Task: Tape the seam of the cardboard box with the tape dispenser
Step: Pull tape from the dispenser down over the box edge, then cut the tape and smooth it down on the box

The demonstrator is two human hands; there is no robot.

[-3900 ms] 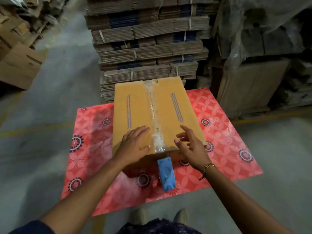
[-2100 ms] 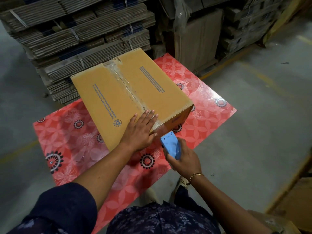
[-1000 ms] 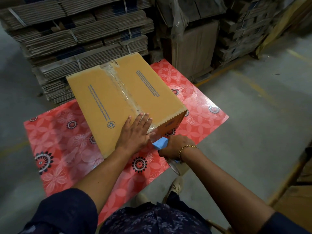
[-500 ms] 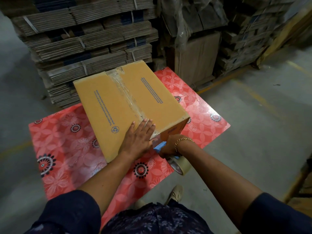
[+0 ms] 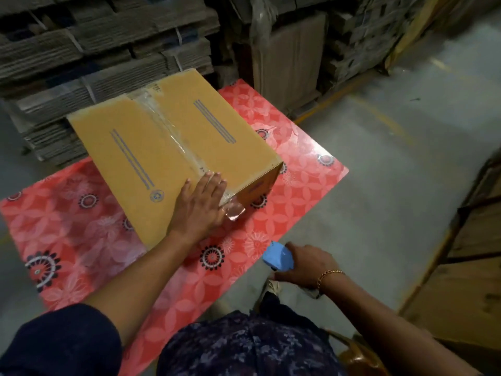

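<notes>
Compared with half a second earlier, the right hand (image 5: 306,263) has withdrawn the blue tape dispenser (image 5: 278,257) from the near end of the cardboard box (image 5: 173,150), and a loose tail of clear tape (image 5: 233,210) now hangs free off that end. The box sits on the red floral table (image 5: 298,169), its top seam covered by tape; the left hand (image 5: 200,206) lies flat on the near edge beside the seam, fingers (image 5: 214,183) extended and close together. The right-hand fingers are clamped around the dispenser, well apart from the box, over the table's near edge.

Tape dispenser (image 5: 278,257) mostly hidden in right hand (image 5: 307,264), box print blurred
</notes>
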